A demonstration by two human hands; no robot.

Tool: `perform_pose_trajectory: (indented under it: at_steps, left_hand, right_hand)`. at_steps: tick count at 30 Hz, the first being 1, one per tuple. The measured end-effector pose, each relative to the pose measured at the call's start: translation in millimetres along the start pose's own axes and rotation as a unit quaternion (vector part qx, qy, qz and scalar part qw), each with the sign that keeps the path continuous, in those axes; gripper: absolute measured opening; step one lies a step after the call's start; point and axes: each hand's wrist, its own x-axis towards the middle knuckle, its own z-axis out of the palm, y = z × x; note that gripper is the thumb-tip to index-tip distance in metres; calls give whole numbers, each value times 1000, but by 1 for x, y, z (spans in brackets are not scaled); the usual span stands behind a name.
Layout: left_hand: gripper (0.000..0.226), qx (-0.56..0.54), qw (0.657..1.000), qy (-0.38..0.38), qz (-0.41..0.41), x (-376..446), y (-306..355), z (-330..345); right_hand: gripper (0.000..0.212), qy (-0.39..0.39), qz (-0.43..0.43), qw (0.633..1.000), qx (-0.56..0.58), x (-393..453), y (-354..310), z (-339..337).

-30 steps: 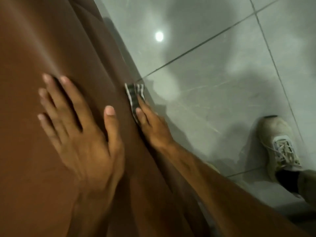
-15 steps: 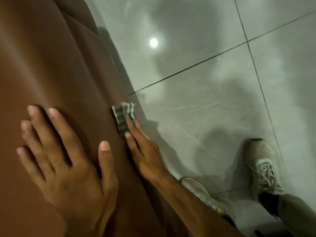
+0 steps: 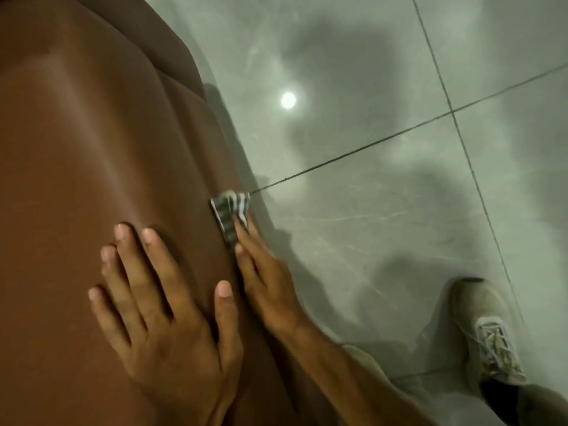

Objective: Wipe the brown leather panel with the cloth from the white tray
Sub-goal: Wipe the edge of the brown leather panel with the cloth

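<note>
The brown leather panel (image 3: 92, 155) fills the left half of the view and slopes down to the floor. My left hand (image 3: 159, 312) lies flat on it with fingers spread, holding nothing. My right hand (image 3: 267, 281) presses a small grey-and-white striped cloth (image 3: 230, 212) against the panel's right side face, fingers extended over the cloth. Part of the cloth is hidden under my fingers. The white tray is out of view.
Glossy grey floor tiles (image 3: 384, 210) with dark grout lines lie to the right, with a ceiling light reflected in them. My foot in a worn beige sneaker (image 3: 485, 330) stands at the lower right, close to the panel's base.
The view keeps shifting. My right hand with the cloth stays on the panel's right side, sliding slightly along it. My left hand remains flat on the leather.
</note>
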Motion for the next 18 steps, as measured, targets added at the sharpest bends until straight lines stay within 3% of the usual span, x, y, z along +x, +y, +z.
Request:
perform_pose_trajectory:
  at_steps: [2,5,11,14,18]
  left_hand:
    - [81,3,1000,10,6,-1,-3,4]
    - [79,6,1000,25,9,-2,-5,9]
    - [78,-5,1000,21,-5,1,-1,-1]
    - [79,-5,1000,5,-11,1,1,-7]
    - [78,-23,1000,16,3,0,-1,-5]
  right_hand:
    - [48,30,-24,999,-20,56,-9,5]
    - [46,47,42,998,-15,99,11,0]
    - [48,9,169,985,26,-41,60,-11]
    - [49,-7,142,990,25,-87,48,-13]
    - [50,-7,77,997,-7,-46,43,-8]
